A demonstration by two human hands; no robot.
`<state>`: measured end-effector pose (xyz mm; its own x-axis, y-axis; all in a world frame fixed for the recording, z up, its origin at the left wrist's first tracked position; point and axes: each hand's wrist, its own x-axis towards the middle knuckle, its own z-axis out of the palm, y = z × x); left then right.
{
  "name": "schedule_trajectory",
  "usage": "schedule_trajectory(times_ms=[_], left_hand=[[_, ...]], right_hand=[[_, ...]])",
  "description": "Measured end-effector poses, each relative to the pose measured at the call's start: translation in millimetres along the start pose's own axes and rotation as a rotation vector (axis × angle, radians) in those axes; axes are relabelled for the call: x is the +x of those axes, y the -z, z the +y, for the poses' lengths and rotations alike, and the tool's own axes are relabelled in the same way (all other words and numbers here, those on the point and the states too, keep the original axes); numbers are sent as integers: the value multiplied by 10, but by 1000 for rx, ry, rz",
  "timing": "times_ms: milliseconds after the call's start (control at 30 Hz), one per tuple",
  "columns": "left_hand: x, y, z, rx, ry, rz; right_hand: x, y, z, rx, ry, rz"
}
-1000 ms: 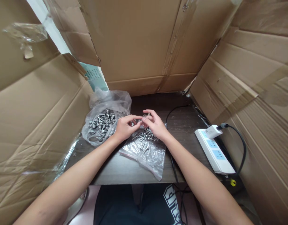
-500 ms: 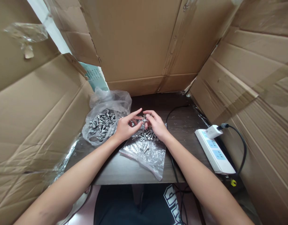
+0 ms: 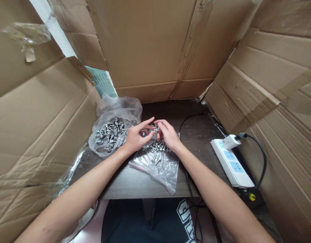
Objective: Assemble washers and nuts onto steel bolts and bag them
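Note:
My left hand [image 3: 135, 137] and my right hand [image 3: 168, 135] meet above the middle of a dark wooden table [image 3: 196, 135]. Between their fingertips they pinch a small metal bolt [image 3: 154, 129]; the left index finger sticks out straight. Under the hands lies a flat clear plastic bag [image 3: 158, 165] with several loose bolts on it. To the left sits an open crumpled plastic bag [image 3: 112, 131] heaped with several more bolts.
Cardboard sheets wall the table in at the left [image 3: 39, 128], back [image 3: 155, 50] and right [image 3: 272, 101]. A white power strip [image 3: 231, 163] with a plugged-in adapter lies at the table's right edge; a black cable [image 3: 187, 119] runs across the table behind my right hand.
The left index finger has lifted off and straightened. Both hands stay at the same spot, working the small bolt between their fingertips.

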<state>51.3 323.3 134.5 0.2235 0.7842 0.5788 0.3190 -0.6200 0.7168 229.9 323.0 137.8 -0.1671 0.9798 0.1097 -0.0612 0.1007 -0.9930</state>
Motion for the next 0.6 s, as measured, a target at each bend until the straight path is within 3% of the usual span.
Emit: schedule_trajectory(times_ms=[433,600], left_hand=[[2,4,1,-4,5,-3],[5,15,1,-4,14,11]], right_hand=[[-3,11,-14,-2,-1,-70],[-6,-2,-9,5,34,-25]])
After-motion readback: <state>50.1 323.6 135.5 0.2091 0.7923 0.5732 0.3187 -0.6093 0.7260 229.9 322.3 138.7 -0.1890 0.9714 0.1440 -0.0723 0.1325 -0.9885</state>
